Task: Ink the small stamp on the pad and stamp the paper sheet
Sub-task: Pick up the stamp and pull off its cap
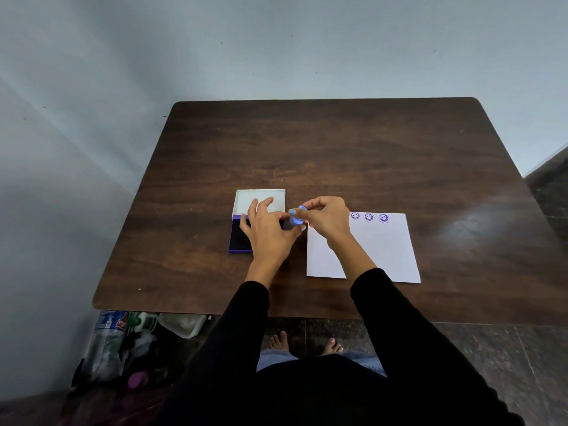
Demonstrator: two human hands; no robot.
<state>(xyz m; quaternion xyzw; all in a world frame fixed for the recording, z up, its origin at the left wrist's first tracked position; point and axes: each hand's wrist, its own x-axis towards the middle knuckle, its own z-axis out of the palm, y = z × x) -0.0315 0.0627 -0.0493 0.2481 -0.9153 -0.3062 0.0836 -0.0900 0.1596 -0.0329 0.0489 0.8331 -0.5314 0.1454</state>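
A small light-blue stamp is held between both hands, above the gap between the ink pad and the paper. My right hand pinches its top. My left hand touches its left side with thumb and forefinger while the other fingers spread over the pad. The purple ink pad lies open, its white lid folded back behind it; my left hand hides the pad's right half. The white paper sheet lies to the right, with three purple smiley prints along its top edge.
Everything sits on a dark wooden table against a pale wall. Plastic bottles and bags lie on the floor under the table's front left corner. My bare feet stand on dark tiles below the front edge.
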